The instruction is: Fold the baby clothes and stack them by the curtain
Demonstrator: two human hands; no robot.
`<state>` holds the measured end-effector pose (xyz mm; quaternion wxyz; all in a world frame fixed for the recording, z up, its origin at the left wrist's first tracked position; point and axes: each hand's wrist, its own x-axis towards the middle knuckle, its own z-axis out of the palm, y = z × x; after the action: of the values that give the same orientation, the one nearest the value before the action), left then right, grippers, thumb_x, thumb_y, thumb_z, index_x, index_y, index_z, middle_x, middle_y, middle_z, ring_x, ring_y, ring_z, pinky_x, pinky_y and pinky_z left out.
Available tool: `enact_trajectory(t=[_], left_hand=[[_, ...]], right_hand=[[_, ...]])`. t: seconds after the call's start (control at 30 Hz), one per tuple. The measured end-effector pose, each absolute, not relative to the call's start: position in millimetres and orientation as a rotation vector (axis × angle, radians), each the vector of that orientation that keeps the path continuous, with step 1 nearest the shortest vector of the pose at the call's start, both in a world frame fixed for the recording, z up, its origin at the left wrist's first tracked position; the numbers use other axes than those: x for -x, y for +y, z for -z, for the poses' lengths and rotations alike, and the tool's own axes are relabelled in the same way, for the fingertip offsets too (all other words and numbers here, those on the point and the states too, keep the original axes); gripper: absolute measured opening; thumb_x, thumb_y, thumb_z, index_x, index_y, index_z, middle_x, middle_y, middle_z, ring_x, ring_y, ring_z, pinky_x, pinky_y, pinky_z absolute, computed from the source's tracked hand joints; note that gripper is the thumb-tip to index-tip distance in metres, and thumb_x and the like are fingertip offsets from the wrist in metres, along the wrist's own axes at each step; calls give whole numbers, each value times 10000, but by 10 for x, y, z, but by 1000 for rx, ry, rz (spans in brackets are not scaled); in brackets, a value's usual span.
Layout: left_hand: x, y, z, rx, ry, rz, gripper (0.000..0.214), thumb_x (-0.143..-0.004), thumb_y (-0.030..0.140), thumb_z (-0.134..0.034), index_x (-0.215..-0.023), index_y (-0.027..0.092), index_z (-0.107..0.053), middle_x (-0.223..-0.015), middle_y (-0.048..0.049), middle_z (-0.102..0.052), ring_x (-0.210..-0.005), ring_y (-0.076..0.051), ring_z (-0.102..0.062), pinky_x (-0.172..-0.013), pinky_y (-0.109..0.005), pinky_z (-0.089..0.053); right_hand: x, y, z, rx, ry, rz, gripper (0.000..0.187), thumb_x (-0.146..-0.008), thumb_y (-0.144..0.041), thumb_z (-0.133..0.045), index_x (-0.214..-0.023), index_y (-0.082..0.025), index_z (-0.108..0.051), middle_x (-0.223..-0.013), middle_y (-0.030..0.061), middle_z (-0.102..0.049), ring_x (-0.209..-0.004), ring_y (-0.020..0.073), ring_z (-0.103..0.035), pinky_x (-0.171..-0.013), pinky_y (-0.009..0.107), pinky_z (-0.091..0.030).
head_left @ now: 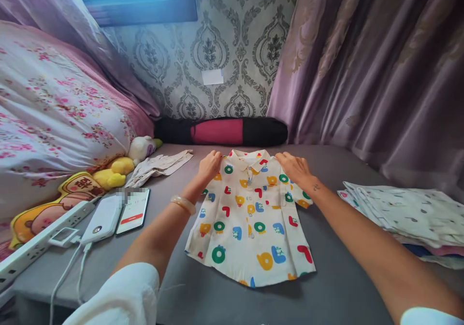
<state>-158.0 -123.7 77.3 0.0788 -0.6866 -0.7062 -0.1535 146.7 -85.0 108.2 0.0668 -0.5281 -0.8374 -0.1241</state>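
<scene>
A small white short-sleeved shirt (239, 219) with colourful letter prints lies front side up on the grey surface, its collar away from me and its hem towards me. My left hand (210, 164) is closed on the shirt's left shoulder as I see it. At the opposite shoulder, my right hand (293, 166) pinches the cloth beside the collar. The fingertips of both hands are partly hidden. One short sleeve shows under my right wrist; the other is mostly behind my left hand.
Folded clothes (406, 214) are stacked at the right. On the left lie a crumpled pale garment (159, 165), a phone (133, 214), a power bank (101, 221) with cables, a power strip (43, 240) and plush toys (112, 173). A black-and-red long bag (217, 132) lies along the wall.
</scene>
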Motion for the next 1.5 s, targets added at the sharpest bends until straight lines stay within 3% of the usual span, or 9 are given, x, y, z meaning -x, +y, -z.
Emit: enact_trajectory(t=[0.37, 0.5, 0.6, 0.73, 0.87, 1.07, 1.27, 1.37, 1.5], left_hand=[[1504, -916, -408, 1932, -2112, 312, 264, -1007, 213, -323, -1100, 175, -568, -1094, -117, -579, -1027, -232, -568, -747, -296, -442], [1554, -760, -308, 1959, -2094, 232, 180, -950, 155, -462, -1099, 166, -563, -1097, -113, -567, -1043, -229, -558, -771, -289, -446], [1573, -649, -263, 1956, -2083, 176, 208, -902, 125, -540, -1106, 160, -555, -1102, -112, -566, -1043, -229, -561, -774, -288, -449], [1578, -499, -241, 1945, -2061, 112, 201, -899, 101, -519, -1090, 155, -556, -1096, -116, -579, -1036, -234, -566, -768, -298, -452], [1603, -355, -232, 1931, -2049, 70, 321, -798, 46, -606, -1097, 150, -550, -1113, -115, -575, -1036, -240, -561, -768, -299, -447], [1648, -212, -178, 1929, -1969, 65, 286, -843, 42, -499, -1108, 126, -569, -1128, -153, -577, -1061, -270, -550, -818, -343, -428], [1698, -143, -69, 2015, -2198, 67, 314, -950, 205, -372, -1101, 120, -634, -1135, -185, -641, -1080, -285, -601, -905, -394, -412], [1842, -150, -104, 1997, -2430, 98, 445, -959, 434, -344, -1043, 147, -675, -1100, -173, -693, -1077, -313, -621, -945, -439, -401], [2179, -219, -207, 2026, -2702, 224, 623, -898, 651, -300, -903, 188, -716, -943, -116, -741, -1021, -315, -650, -945, -424, -409]], right_hand=[[-1441, -581, -695, 1759, -2529, 296, 291, -1012, -205, -289, -1149, -234, -544, -1140, 86, -629, -946, 205, -643, -688, 290, -361], [-1397, -448, -598, 1752, -2533, 291, 279, -994, -160, -320, -1137, -216, -553, -1130, 93, -632, -949, 209, -647, -679, 290, -358], [-1352, -327, -525, 1766, -2541, 271, 298, -990, -134, -319, -1163, -208, -550, -1141, 105, -627, -958, 203, -647, -695, 286, -361], [-1290, -128, -420, 1786, -2561, 262, 326, -988, -113, -303, -1181, -204, -548, -1145, 113, -625, -959, 201, -652, -703, 284, -374], [-1236, 75, -336, 1785, -2569, 264, 333, -985, -103, -293, -1184, -189, -546, -1149, 122, -624, -962, 210, -659, -697, 285, -391], [-1132, 253, -251, 1790, -2578, 260, 363, -977, -94, -277, -1221, -172, -533, -1189, 155, -611, -987, 224, -655, -745, 296, -421], [-1100, 250, -108, 1788, -2587, 224, 375, -978, -119, -286, -1171, -176, -602, -1161, 155, -651, -1041, 234, -639, -819, 304, -425], [-1213, 278, -121, 1813, -2517, 93, 368, -1013, -319, -320, -1171, -201, -630, -1145, 140, -678, -1048, 251, -637, -851, 320, -425], [-1495, 375, -204, 1892, -2265, -420, 536, -979, -544, -329, -1013, -175, -716, -1019, 137, -726, -985, 264, -659, -775, 292, -438]])
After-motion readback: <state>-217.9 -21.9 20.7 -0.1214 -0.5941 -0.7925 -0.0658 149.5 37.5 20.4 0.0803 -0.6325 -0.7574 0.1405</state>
